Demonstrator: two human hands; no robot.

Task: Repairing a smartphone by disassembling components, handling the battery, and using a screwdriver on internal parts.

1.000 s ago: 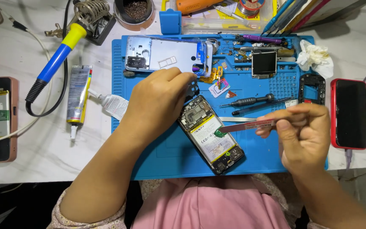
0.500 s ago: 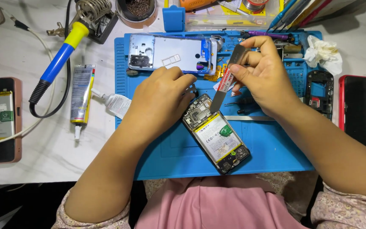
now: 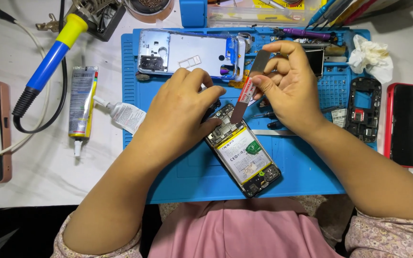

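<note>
Opened phone (image 3: 242,155) lies diagonal on the blue mat (image 3: 178,181), back cover off: yellow-edged battery, circuit board at its upper end, dark frame. Left hand (image 3: 180,112) presses on that upper end, fingers curled down, covering the top corner. Right hand (image 3: 288,91) pinches a thin metal pry tool (image 3: 247,91) between thumb and fingers, tip touching the board. Contact point hard to make out. Removed back cover (image 3: 187,52) sits above. Red phone (image 3: 409,124) near the right edge; glue tube (image 3: 82,102) left. Bare mat below the phone.
</note>
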